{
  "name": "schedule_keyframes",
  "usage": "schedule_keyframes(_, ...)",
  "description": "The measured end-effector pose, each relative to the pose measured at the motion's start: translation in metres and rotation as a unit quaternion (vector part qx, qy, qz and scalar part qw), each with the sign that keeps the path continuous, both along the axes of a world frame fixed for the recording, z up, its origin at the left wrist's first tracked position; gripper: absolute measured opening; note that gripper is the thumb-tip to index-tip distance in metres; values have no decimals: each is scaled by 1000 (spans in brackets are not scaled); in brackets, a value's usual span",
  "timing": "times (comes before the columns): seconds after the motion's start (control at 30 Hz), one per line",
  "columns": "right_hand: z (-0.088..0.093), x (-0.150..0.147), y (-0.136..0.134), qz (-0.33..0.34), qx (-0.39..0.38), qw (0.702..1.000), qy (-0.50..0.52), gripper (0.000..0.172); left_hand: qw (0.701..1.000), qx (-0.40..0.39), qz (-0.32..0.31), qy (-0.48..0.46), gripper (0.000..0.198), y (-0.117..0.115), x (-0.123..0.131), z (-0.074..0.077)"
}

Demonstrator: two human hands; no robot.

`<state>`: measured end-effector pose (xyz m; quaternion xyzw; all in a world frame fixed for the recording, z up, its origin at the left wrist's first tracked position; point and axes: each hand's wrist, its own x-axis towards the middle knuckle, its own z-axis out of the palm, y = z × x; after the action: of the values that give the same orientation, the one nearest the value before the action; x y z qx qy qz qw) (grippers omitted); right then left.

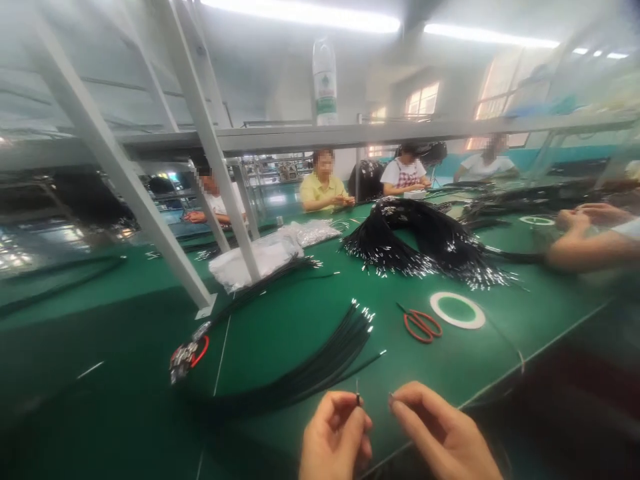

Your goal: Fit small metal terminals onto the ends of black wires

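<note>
My left hand [334, 435] is low in the view at the near table edge, its thumb and forefinger pinched on the tip of a thin black wire [358, 397]. My right hand [440, 433] is just to its right, fingers pinched together on something too small to name. Just beyond the hands a bundle of black wires with bare metal tips [325, 360] lies across the green table [280, 313].
Red-handled scissors [423, 325] and a white tape ring [457, 310] lie to the right. A big heap of black wires [425, 243] and clear bags [270, 257] sit farther back. A slanted grey frame post [150, 220] stands at left. Other people work across the table and at right.
</note>
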<state>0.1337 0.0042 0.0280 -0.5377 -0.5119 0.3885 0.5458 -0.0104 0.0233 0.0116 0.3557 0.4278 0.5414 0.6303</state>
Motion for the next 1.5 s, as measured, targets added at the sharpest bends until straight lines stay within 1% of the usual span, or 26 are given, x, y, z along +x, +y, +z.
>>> schedule_keyframes(0.17, 5, -6, 2, 26, 19, 999, -19, 22, 1000, -9, 21, 10, 47, -5, 5, 8)
schedule_keyframes(0.43, 8, -6, 0, 52, 62, 993, -81, 20, 999, 17, 25, 27, 42, -8, 10, 13)
schedule_keyframes(0.57, 6, -4, -1, 60, 70, 991, -101, 19, 999, 15, 38, 15, 40, -7, 11, 12)
schedule_keyframes(0.9, 13, -5, 2, 76, 65, 986, -131, 21, 999, 13, 21, 34, 49, -7, 9, 12)
schedule_keyframes(1.13, 13, -2, 5, 83, 69, 981, -160, 21, 999, 15, 14, 44, 50, -8, 10, 11)
schedule_keyframes(1.33, 10, -1, 6, 82, 65, 980, -171, 22, 999, 16, 12, 46, 49, -8, 10, 12)
schedule_keyframes(1.5, 8, -2, 6, 72, 65, 984, -150, 24, 998, 35, 14, 55, 43, -9, 10, 9)
